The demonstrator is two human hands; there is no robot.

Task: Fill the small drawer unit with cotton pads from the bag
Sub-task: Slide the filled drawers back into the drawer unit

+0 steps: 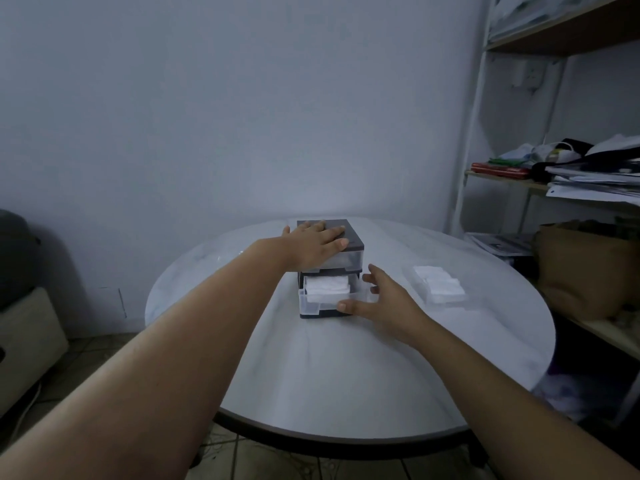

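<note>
A small grey drawer unit [349,237] with clear drawers stands near the middle of the round white table [311,375]. My left hand [317,242] lies flat on its grey top, fingers straight. The lower clear drawer [320,301] is pulled out and holds a stack of white cotton pads [327,285]. My right hand [381,299] is at the drawer's right front corner, thumb against its front and fingers along its side. A clear bag of white cotton pads [438,284] lies on the table to the right of that hand.
A metal shelf rack [474,133] with papers, clothes and a brown bag [581,268] stands at the right, close to the table's edge. A beige case [27,337] sits on the floor at the left. A plain wall is behind the table.
</note>
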